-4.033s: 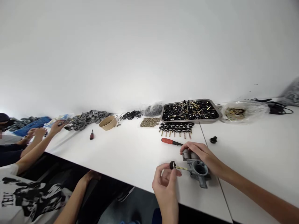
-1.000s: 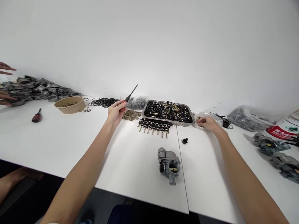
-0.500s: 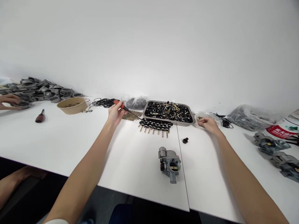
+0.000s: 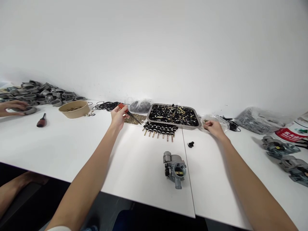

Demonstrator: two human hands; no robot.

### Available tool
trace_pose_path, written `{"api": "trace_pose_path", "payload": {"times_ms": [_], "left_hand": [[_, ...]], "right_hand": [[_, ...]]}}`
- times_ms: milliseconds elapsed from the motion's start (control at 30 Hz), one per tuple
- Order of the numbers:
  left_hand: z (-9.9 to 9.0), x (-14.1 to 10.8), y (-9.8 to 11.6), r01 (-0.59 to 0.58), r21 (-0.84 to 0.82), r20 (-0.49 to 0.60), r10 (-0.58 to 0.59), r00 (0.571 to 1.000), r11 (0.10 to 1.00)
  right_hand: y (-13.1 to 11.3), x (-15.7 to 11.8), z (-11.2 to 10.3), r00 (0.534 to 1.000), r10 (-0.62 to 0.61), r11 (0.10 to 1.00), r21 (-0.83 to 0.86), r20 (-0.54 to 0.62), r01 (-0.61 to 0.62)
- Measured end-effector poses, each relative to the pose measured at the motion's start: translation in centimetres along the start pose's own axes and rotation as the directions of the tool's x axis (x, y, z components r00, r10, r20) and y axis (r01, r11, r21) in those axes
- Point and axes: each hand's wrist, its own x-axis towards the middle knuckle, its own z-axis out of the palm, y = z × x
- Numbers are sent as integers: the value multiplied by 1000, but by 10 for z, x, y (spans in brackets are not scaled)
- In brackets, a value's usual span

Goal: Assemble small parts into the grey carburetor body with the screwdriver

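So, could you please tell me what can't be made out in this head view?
- Whatever the right hand picks from the clear bag: fingers cover it.
- Screwdriver tip: too small against the brass pile.
- Tray parts: too small to tell apart.
- The co-worker's hand: cut off by the left edge.

Matt white table [image 4: 72, 144] — dull cast-metal carburetor [image 4: 175, 168].

The left hand [image 4: 119, 116] holds a red screwdriver [image 4: 127, 112], its tip pointing down at the brass bits [image 4: 133, 119] on the counter [image 4: 72, 141]. The right hand [image 4: 215, 128] rests at a clear bag [image 4: 218, 121] beside the tray [image 4: 173, 115]. A carburetor [image 4: 175, 168] stands near the front edge, well apart from both hands.
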Motion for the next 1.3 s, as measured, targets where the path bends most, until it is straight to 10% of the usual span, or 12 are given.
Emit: {"api": "trace_pose_path", "payload": {"times_ms": [800, 1067, 1300], "left_hand": [[-14, 12, 3, 20, -116, -74, -29, 997, 993], [-16, 13, 0, 15, -116, -65, -23, 998, 993], [-16, 14, 0, 25, -108, -79, -34, 996, 994]], "right_hand": [[-13, -1, -9, 1000, 5, 1000, 30, 30, -6], [-86, -4, -38, 993, -69, 967, 252, 100, 42], [-175, -44, -45, 883, -342, 923, 292, 322, 252]]}}
